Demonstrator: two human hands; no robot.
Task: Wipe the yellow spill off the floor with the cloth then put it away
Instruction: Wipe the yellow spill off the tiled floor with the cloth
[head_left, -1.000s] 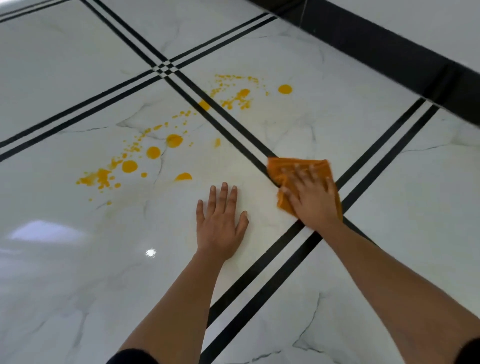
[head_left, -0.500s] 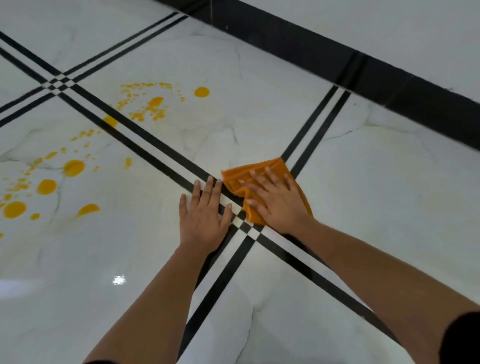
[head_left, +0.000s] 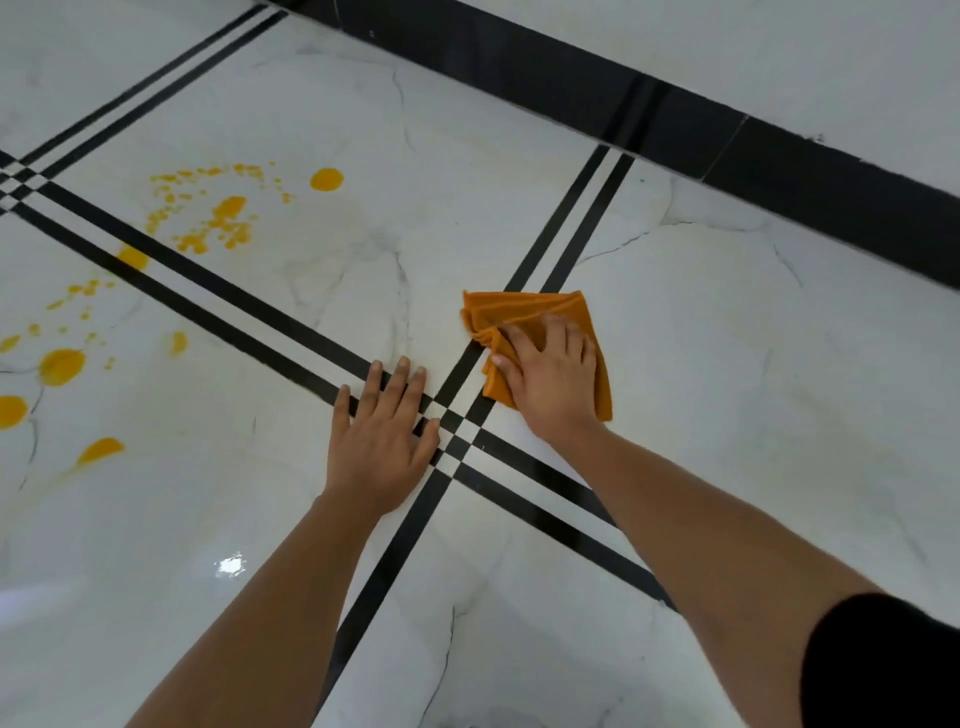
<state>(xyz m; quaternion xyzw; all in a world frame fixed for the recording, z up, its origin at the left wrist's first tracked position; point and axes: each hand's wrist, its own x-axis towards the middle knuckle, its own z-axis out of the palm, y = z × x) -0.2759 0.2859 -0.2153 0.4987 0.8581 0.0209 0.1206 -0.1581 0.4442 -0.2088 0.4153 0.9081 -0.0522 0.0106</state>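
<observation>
Glossy white marble-look floor tiles (head_left: 727, 364), edged by a black skirting band (head_left: 623, 88), fill the frame as a person leans over a crossing of paired black inlay stripes (head_left: 457, 436). Just beyond and to the right of that crossing, the folded orange microfibre cloth (head_left: 524, 312) lies on the floor under the right hand (head_left: 550, 384), whose spread fingers press down on it rather than closing round it. The left hand (head_left: 379, 447) lies flat, fingers straight, on the near-left side of the crossing, holding nothing and apparently bracing. The yellow spill of blobs and spatter (head_left: 223, 218) sits well to the left of the crossing, unwiped. The wipe appears not yet to have reached the mess. Done well, the cloth slides leftward under even palm pressure, gathering drops inward rather than smearing them, with a clean fold turned down as it loads.
</observation>
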